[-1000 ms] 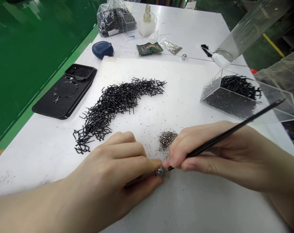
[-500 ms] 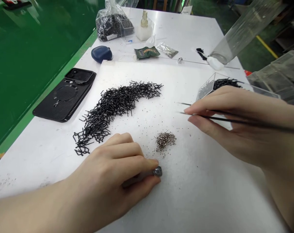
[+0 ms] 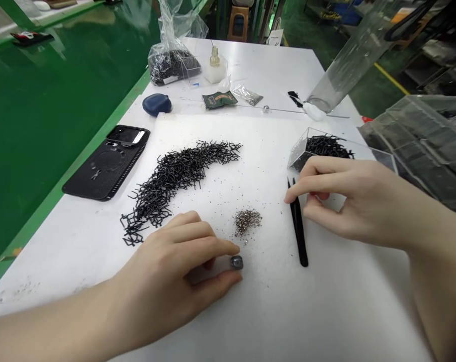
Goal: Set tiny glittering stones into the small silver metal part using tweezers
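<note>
Left hand [image 3: 175, 271] pinches a half-hidden metal piece [image 3: 236, 262]; right hand [image 3: 348, 198] pinches something unseen.

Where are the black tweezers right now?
The black tweezers lie flat on the white sheet, just under the right hand, right of the small silver pile.

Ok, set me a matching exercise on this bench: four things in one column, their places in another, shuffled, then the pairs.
Things:
1. black tweezers
2. small grey part
3. phone
4. heap of tiny silver bits

Places:
A. pinched in the left hand fingertips
B. lying on the white mat beside the right hand
C. on the mat between the two hands
D. near the table's green edge, left of the mat

Pairs: 1-B, 2-A, 3-D, 4-C
</note>
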A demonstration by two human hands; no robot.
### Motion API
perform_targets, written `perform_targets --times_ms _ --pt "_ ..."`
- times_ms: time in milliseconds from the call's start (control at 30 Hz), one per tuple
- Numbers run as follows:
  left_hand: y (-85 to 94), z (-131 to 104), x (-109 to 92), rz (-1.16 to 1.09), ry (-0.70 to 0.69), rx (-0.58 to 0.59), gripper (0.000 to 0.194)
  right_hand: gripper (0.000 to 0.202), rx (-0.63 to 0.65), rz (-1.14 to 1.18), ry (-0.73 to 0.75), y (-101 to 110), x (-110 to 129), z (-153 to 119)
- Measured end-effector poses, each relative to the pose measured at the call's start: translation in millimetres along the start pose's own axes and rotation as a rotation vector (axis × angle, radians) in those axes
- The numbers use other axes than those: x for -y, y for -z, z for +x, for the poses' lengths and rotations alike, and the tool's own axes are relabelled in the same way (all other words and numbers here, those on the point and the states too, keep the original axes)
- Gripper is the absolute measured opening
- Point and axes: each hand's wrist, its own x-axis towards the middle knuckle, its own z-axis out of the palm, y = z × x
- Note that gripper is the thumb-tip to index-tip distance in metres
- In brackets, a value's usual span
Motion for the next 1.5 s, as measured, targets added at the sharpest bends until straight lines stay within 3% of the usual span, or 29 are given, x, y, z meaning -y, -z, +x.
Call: perform_targets --times_ms 233,367,467,567,633,700,733,867,967,1033,1100,1167,1367,1500 --pt "2.6 7.4 -5.9 -0.004 -0.011 0.022 0.012 0.019 -0.174 0.073 -0.041 3.1 29.9 0.5" --pt "-0.6 6.5 -6.5 -0.011 -0.042 0.001 0.016 0.011 -0.005 0.179 -0.049 -5.7 59.3 22.2" --pt "-4.5 2.1 -4.3 -0.041 -0.094 -0.040 0.018 0.015 0.092 0.244 0.085 -22.3 74.7 61.1" --pt "-9.9 -0.5 -2.3 -0.086 -0.186 -0.060 0.015 0.021 0.231 0.292 0.124 -43.5 83.4 103.0" --pt "-15.2 2.7 -0.4 -0.115 -0.301 -0.057 0.017 0.018 0.346 0.191 0.189 -57.2 87.0 122.2" --pt "-20.4 10.4 2.0 -0.165 -0.548 -0.108 0.028 0.013 0.377 0.083 0.230 -68.6 89.5 132.0" --pt "-22.2 15.3 3.2 -0.182 -0.614 -0.079 0.031 0.012 0.374 0.052 0.238 -73.0 90.2 133.9" --pt "-22.6 30.6 5.0 -0.144 -0.575 0.116 0.030 0.020 0.331 0.066 0.245 -79.1 88.8 132.0" --pt "-22.0 30.8 3.7 -0.132 -0.538 0.156 0.033 0.020 0.301 0.109 0.240 -73.6 86.0 126.6" --pt "-23.1 26.5 3.0 -0.152 -0.565 0.062 0.050 0.019 0.271 0.137 0.202 -69.1 85.8 121.9" --pt "-23.6 21.2 2.5 -0.187 -0.626 -0.105 0.071 0.021 0.247 0.141 0.150 -66.1 87.5 116.9" --pt "-22.5 16.4 1.9 -0.227 -0.650 -0.218 0.077 0.026 0.237 0.127 0.110 -64.9 90.4 113.0" --pt "-17.4 6.8 1.1 -0.220 -0.568 -0.150 0.067 0.017 0.176 0.187 0.018 -53.6 92.5 101.1" --pt "-13.0 1.9 0.4 -0.123 -0.389 -0.123 0.026 0.009 0.021 0.242 -0.031 -33.4 82.7 71.7"
